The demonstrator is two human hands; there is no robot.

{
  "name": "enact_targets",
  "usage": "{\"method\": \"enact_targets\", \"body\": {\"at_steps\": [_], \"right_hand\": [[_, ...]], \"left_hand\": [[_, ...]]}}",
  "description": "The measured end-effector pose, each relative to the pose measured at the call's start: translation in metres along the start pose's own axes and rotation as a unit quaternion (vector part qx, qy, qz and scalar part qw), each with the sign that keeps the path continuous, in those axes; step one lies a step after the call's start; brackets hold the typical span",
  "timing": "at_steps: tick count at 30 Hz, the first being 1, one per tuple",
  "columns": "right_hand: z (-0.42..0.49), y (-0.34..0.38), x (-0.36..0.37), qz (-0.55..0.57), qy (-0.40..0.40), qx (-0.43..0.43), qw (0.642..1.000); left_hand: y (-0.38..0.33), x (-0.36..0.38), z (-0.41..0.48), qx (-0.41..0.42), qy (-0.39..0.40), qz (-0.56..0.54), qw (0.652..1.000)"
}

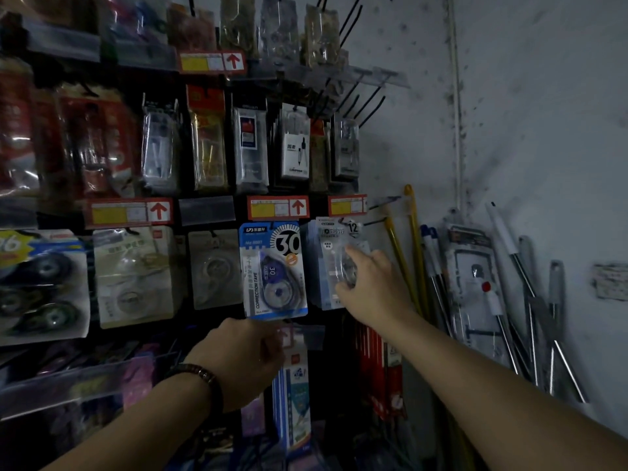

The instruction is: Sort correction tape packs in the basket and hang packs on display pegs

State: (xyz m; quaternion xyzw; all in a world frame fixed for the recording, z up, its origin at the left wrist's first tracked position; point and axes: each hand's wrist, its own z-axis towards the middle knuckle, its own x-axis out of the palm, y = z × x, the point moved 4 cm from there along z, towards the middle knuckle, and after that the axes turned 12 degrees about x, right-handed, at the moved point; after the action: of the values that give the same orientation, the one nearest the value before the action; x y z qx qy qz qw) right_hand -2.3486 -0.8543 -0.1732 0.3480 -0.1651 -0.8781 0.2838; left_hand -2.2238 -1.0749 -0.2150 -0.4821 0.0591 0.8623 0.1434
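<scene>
Blue pack (273, 270): bright blue card, white dial pattern with black "30", small orange badge, dispenser dark blue and clear.
Pale pack (334, 263): white-grey card, black "12", clear blister.
Price labels (278, 207): red border, yellow block, red arrow on white.
Far-left pack (37, 283): blue and yellow header, black dispensers.
Upper-left packs (85, 144): glossy red.
Poles (413, 239): yellow.
Bracelet (204, 377): dark beads, some reddish-brown.
Wall (543, 130): off-white, speckled with dark spots.

a black display rack (184, 266) carries rows of stationery packs on pegs (370, 107); low right, a tilted blue correction tape pack (272, 266) (marked 30) sits beside a pale pack (328, 246), under red-and-yellow price tags (278, 207).
</scene>
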Motion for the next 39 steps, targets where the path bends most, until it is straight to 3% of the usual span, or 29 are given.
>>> {"method": "enact_targets", "body": {"at_steps": [15,22,28,32,39], "right_hand": [[-0.028,-0.002,0.033,-0.067,0.019,0.044,0.997],[-0.141,0.011,0.042,0.034,0.007,-0.107,0.994],[-0.307,0.011,0.110,-0.010,0.291,-0.169,0.942],[-0.430,-0.008,0.167,-0.039,0.448,-0.133,0.883],[-0.601,-0.055,0.258,-0.082,0.626,-0.001,0.776]], "left_hand": [[0.025,0.015,-0.084,-0.038,0.078,-0.035,0.996],[0.051,0.056,-0.202,-0.070,0.134,-0.028,0.988],[0.076,0.134,-0.342,-0.130,0.233,-0.055,0.962],[0.096,0.181,-0.445,-0.201,0.241,-0.098,0.944],[0.097,0.262,-0.564,-0.334,0.292,-0.182,0.878]]}}
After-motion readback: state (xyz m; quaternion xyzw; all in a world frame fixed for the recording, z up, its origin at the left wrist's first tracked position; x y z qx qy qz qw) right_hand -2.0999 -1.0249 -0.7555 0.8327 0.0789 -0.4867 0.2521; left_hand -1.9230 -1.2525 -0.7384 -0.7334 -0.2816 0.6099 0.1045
